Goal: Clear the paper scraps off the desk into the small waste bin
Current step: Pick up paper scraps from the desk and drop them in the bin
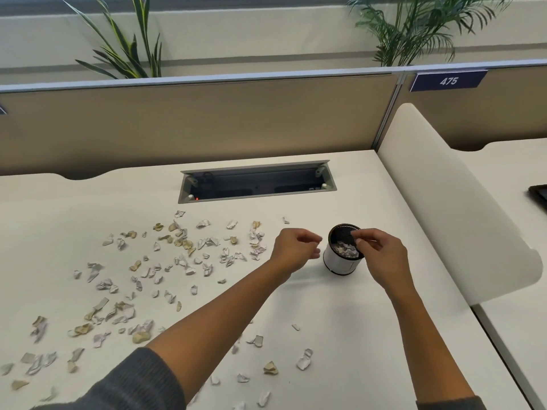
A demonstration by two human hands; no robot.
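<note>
A small white waste bin (337, 263) with a dark rim stands on the white desk (370, 321), right of centre, with several scraps inside it. My right hand (381, 253) hovers over the bin's mouth, its fingertips pinching a small pale paper scrap (356, 234). My left hand (293, 247) hangs just left of the bin, fingers loosely curled, and nothing shows in it. Many white and tan paper scraps (183, 247) lie scattered over the desk's left half. More scraps (270, 367) lie near the front edge.
An open cable tray (257, 184) is cut into the desk behind the scraps. A white rounded divider (444, 208) borders the desk on the right, with a dark device (539, 196) beyond it. A tan partition (207, 122) and plants stand at the back.
</note>
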